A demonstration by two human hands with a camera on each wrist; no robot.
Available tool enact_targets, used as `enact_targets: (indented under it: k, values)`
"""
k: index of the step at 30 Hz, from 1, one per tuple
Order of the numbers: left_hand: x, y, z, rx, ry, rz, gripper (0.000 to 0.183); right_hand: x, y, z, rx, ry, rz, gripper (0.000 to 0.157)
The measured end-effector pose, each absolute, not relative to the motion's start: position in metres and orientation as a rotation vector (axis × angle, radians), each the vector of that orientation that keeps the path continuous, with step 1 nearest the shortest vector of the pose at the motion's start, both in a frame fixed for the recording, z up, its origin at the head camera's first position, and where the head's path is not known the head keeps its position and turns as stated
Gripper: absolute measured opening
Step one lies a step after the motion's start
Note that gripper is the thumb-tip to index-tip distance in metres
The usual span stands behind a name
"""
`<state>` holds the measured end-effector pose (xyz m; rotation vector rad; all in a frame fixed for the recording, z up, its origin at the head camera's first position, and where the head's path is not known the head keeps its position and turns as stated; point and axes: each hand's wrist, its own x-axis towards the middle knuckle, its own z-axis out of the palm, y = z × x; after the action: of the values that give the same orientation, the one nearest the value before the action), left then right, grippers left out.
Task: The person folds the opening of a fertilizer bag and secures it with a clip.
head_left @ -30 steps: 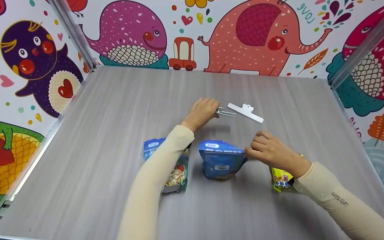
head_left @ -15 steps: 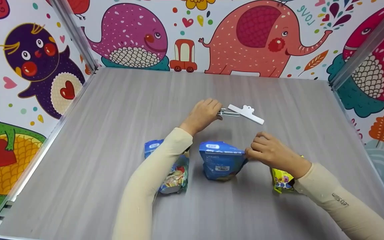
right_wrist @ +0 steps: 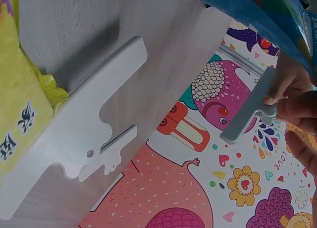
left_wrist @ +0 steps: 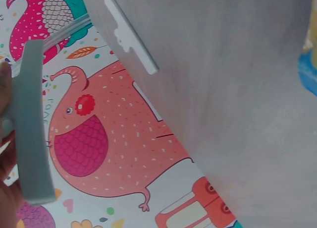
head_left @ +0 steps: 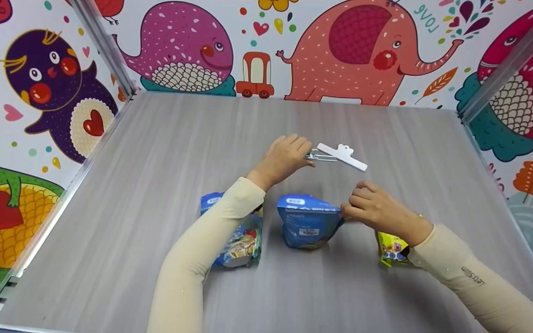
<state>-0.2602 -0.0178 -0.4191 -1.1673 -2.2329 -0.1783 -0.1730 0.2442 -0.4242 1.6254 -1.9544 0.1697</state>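
My left hand (head_left: 286,157) is raised above the table and grips a pale grey-green bag clip (left_wrist: 34,124). In the head view the clip's long thin bars point right, towards a white bag clip (head_left: 342,157) that lies on the table. My right hand (head_left: 382,210) pinches the upper right corner of a blue snack bag (head_left: 308,226), which stands upright in the middle. From the right wrist view, the left hand's clip shows beyond the right fingers (right_wrist: 303,139), apart from the blue bag.
A blue and green snack bag (head_left: 243,245) lies at left, partly under my left forearm. Below my right wrist is a yellow bag (head_left: 390,245); the right wrist view shows a large white clip (right_wrist: 81,119) along it. Printed panels and metal posts (head_left: 109,51) bound the table.
My left hand has shifted a little to the right with the clip, closer to the white clip on the table. The right hand and blue bag stay where they were.
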Motion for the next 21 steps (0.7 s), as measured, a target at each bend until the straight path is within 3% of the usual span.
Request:
enact_targets:
  k: [21]
  values:
    - [-0.223,-0.018,-0.389,-1.141,-2.059,-0.324,0.034,-0.175,0.245,-0.423,1.630,-1.964,0.147,0.028]
